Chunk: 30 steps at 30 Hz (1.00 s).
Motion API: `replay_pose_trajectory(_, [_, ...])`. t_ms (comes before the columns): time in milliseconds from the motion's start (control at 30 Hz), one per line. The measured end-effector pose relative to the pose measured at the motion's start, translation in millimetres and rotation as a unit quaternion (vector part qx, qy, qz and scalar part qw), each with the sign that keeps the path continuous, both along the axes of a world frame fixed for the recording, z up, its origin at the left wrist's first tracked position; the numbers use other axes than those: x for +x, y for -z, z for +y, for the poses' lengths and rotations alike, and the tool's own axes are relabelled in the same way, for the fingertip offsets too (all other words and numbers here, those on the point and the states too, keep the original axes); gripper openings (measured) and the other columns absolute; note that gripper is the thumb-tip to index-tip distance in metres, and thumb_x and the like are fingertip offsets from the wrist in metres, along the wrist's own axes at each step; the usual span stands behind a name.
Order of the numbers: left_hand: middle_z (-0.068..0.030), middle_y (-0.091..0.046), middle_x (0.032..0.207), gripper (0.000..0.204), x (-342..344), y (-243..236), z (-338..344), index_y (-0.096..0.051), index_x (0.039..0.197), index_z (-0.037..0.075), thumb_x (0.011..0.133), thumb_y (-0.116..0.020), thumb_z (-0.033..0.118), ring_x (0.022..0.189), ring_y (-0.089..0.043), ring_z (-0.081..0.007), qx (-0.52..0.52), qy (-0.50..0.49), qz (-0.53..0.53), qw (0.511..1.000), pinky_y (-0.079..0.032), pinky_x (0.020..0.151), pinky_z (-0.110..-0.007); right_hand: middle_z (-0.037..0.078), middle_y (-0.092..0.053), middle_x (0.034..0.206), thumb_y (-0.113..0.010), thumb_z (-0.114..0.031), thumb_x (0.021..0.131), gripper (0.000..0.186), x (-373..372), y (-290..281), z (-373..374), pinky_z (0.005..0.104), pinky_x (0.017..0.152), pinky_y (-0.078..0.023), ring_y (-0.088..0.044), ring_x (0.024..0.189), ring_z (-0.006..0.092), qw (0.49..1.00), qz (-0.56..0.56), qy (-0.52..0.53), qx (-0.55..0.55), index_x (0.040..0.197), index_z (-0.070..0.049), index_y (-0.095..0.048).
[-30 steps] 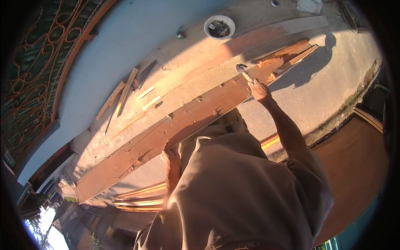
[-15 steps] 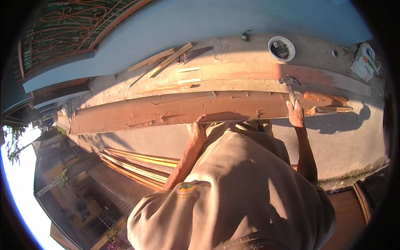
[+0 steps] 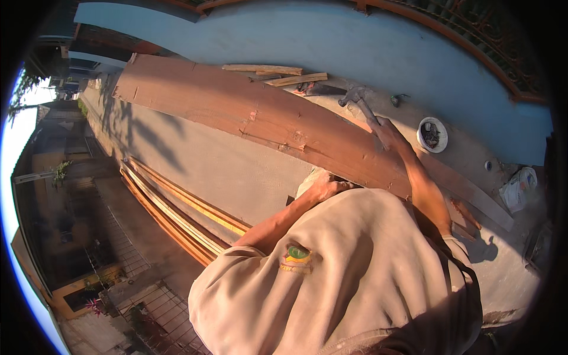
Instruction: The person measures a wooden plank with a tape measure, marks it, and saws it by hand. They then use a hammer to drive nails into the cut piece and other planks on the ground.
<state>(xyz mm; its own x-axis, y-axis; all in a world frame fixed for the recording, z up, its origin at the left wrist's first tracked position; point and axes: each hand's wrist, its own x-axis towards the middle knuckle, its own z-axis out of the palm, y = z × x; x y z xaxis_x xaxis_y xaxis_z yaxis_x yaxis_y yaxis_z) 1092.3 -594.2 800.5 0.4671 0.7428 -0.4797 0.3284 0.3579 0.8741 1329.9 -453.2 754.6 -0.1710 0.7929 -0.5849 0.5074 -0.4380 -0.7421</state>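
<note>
A long reddish-brown wooden board (image 3: 195, 100) stretches from the upper left to the lower right, its face marked with small splintered spots. My left hand (image 3: 328, 184) is closed on its near edge at my body. My right hand (image 3: 386, 131) grips the handle of a claw hammer (image 3: 355, 96), held over the board's far edge with the head pointing away from me.
Timber strips (image 3: 177, 206) lie at lower left. Loose sticks (image 3: 296, 78) rest by the blue wall (image 3: 278, 32), near a small dark green object (image 3: 397, 99). At right are a white bucket (image 3: 432, 133), a pale plank (image 3: 486, 198) and a white sack (image 3: 515, 192).
The view has swung round. The board now slants down to the right, and my right hand with the hammer sits further left along it. My left hand still holds the near edge.
</note>
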Motion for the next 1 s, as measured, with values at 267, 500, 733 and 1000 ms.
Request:
replay_pose_trajectory(267, [-0.0147, -0.064, 0.123, 0.043, -113.8, -34.8, 75.8, -0.055, 0.126, -0.001, 0.098, -0.057, 0.032, 0.115, -0.06, -0.0285, -0.014, -0.231, -0.276, 0.933, -0.046, 0.104, -0.045, -0.001, -0.046, 0.056, -0.052, -0.041, 0.101, 0.041, -8.6, 21.6, -30.1, 0.0303, 0.039, -0.036, -0.044, 0.04, 0.0108, 0.989, 0.025, 0.039, 0.14, 0.09, -0.001, -0.055])
replay_pose_trajectory(500, [-0.0127, -0.064, 0.123, 0.045, -98.2, -35.3, 153.0, -0.055, 0.126, 0.002, 0.097, -0.058, 0.036, 0.115, -0.06, -0.0265, -0.085, -0.334, -0.608, 0.715, -0.046, 0.103, -0.046, 0.001, -0.049, 0.058, -0.052, -0.04, 0.102, 0.039, -25.3, 15.1, -31.2, 0.0317, 0.045, -0.039, -0.05, 0.047, 0.0129, 0.99, 0.017, 0.101, 0.102, 0.095, -0.001, -0.055])
replay_pose_trajectory(733, [-0.0006, -0.052, 0.085, 0.023, -108.1, 24.1, 181.5, -0.055, 0.103, 0.01, 0.1, -0.049, 0.032, 0.091, -0.051, -0.0169, -0.049, -0.155, -0.732, 0.661, -0.043, 0.098, -0.037, 0.018, -0.064, 0.079, -0.055, -0.04, 0.101, 0.042, -54.9, -85.4, -83.4, 0.0407, 0.068, -0.05, -0.066, 0.076, 0.0353, 0.963, -0.058, 0.075, 0.253, 0.11, 0.001, -0.052])
replay_pose_trajectory(1000, [-0.0003, -0.049, 0.083, 0.029, -108.1, 22.9, 183.1, -0.053, 0.095, 0.011, 0.102, -0.044, 0.037, 0.085, -0.048, -0.0174, -0.029, -0.147, -0.721, 0.677, -0.04, 0.101, -0.039, 0.026, -0.06, 0.072, -0.059, -0.03, 0.099, 0.032, -103.8, -140.0, -95.9, 0.045, 0.058, -0.047, -0.061, 0.068, 0.0449, 0.971, -0.105, -0.045, 0.21, 0.098, 0.001, -0.051])
